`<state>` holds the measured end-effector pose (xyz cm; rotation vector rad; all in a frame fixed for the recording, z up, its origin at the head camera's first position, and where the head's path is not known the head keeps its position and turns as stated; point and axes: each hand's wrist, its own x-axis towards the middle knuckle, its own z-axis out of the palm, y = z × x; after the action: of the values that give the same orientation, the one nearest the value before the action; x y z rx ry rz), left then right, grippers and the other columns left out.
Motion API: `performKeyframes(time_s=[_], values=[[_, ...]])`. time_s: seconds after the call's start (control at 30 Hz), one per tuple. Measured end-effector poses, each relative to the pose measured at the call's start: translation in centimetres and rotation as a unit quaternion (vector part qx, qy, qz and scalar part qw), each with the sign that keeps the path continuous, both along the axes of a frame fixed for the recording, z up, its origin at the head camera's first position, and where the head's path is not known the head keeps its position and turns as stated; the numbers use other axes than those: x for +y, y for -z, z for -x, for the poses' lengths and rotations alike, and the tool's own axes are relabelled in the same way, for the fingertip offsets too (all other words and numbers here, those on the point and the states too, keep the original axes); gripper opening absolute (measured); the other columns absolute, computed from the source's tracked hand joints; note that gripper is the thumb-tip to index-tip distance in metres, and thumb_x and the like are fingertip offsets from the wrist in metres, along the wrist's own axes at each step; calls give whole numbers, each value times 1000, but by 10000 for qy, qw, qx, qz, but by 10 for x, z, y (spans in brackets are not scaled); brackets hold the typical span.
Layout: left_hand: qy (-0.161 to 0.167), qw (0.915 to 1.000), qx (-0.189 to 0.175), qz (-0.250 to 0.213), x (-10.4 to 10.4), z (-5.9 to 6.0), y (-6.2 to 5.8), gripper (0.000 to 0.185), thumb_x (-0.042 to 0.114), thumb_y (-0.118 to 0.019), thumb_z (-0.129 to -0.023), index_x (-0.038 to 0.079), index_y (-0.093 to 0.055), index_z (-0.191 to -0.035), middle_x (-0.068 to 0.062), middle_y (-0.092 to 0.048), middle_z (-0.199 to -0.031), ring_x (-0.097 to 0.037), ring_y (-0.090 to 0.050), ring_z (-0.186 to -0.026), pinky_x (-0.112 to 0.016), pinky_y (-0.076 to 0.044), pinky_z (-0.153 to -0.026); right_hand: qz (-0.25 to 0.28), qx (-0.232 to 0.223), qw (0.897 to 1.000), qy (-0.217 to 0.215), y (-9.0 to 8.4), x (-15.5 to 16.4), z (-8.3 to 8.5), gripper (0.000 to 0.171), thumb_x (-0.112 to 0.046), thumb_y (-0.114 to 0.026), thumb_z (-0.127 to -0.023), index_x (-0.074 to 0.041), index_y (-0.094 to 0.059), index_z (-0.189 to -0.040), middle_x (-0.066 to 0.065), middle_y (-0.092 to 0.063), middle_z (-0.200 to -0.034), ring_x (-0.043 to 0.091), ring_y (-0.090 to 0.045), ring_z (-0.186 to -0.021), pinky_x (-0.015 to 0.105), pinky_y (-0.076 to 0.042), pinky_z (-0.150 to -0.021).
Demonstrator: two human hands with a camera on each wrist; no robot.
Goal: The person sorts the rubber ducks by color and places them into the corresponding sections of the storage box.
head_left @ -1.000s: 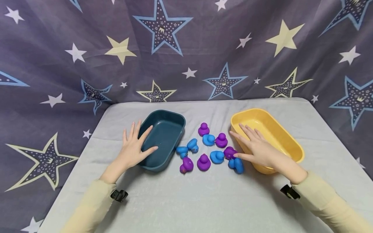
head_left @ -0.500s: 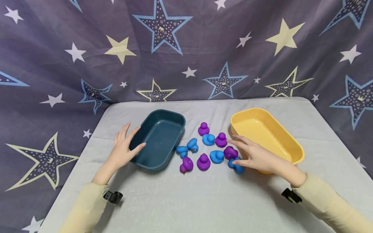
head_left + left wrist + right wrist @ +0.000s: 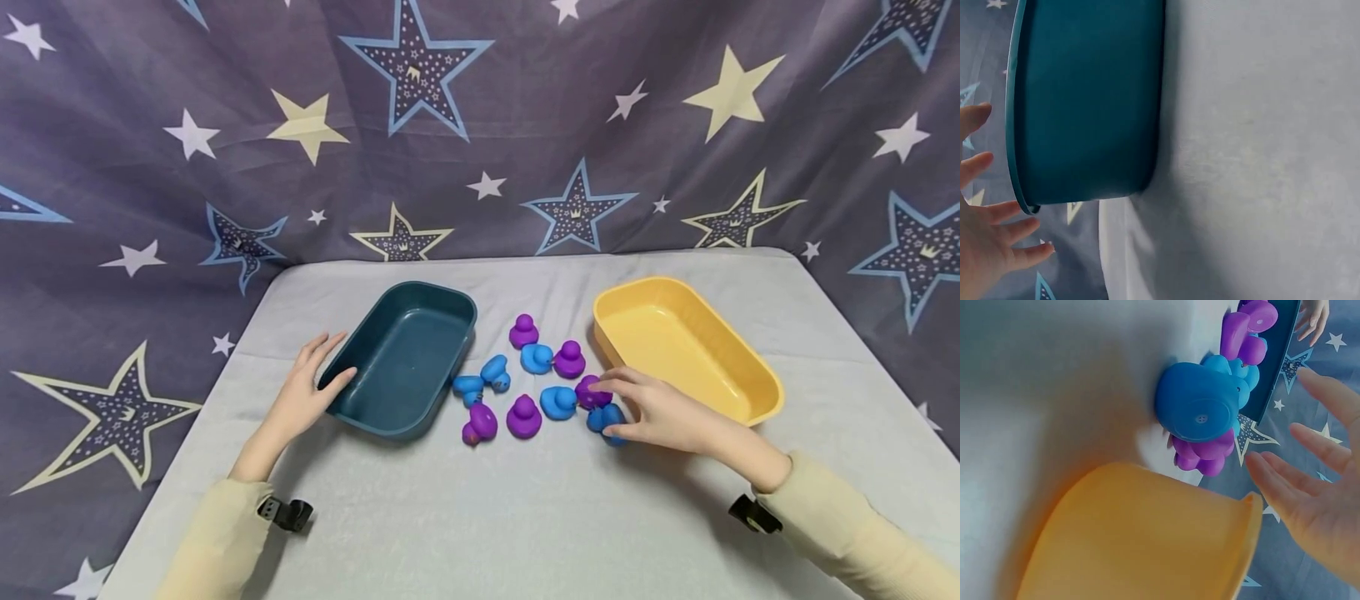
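My left hand is at the left rim of a dark teal bin, its fingers loosely spread and nothing held. In the left wrist view the fingers lie close to the bin's rim; I cannot tell whether they touch it. My right hand hovers over the near-left side of a yellow bin, thumb and fingers apart. Nearest to it are a blue rubber duck, lying tipped with its base showing, and a purple rubber duck. In the right wrist view a gap separates the fingers from the blue duck.
Several more blue and purple rubber ducks, such as a purple duck and a blue duck, lie between the bins on a pale cloth-covered table. A star-patterned curtain hangs behind and at both sides.
My left hand has moved left and slightly down, from over the teal bin to its rim. My right hand has drawn its fingers in and lowered from over the yellow bin toward the ducks.
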<state>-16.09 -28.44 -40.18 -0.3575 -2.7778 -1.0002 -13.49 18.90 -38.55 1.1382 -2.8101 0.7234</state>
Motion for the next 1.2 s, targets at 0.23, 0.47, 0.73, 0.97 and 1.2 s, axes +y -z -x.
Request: performKeyframes(time_s=[0.23,0.47,0.73,0.97,1.2], values=[[51,9987,45,-497,-7,2,6,52,23,-56,-87,11,-38,-134,-23,-33,-132,-41,-32,-119,-59,-28,-90,-85,-217,9997,-77,3,0,-2,42,-21,-73,-71,-7,-60,-108,7,-55,-105,20,-55,-90,34,-47,-76],[51,9941,-139,-1078,-13,3,11,48,13,-53,-89,5,-37,-134,-24,-34,-133,-46,-39,-113,-55,-33,-89,-251,-501,9983,-173,4,1,-2,38,-18,-74,-71,-6,-61,-104,6,-57,-103,18,-55,-86,32,-48,-75],[55,9882,-222,-1514,-15,3,13,44,10,-50,-90,1,-40,-131,-25,-41,-128,-40,-47,-108,-7,-36,-81,-397,-542,9972,-332,6,2,-1,36,-17,-75,-69,-5,-63,-101,4,-58,-96,17,-56,-85,33,-48,-75],[171,9861,-151,-1645,-16,4,16,40,9,-49,-90,0,-43,-129,-26,-45,-123,-38,-42,-111,-7,-35,-82,-596,-276,9966,-498,9,2,1,35,-15,-76,-67,-4,-64,-98,4,-59,-93,17,-56,-83,32,-49,-74],[103,9888,-298,-1459,-20,4,20,39,14,-47,-92,1,-44,-128,-21,-44,-128,-18,-44,-113,-7,-32,-83,-918,22,9936,-656,13,2,3,35,-11,-78,-64,-3,-65,-95,5,-59,-92,21,-56,-85,32,-49,-74]])
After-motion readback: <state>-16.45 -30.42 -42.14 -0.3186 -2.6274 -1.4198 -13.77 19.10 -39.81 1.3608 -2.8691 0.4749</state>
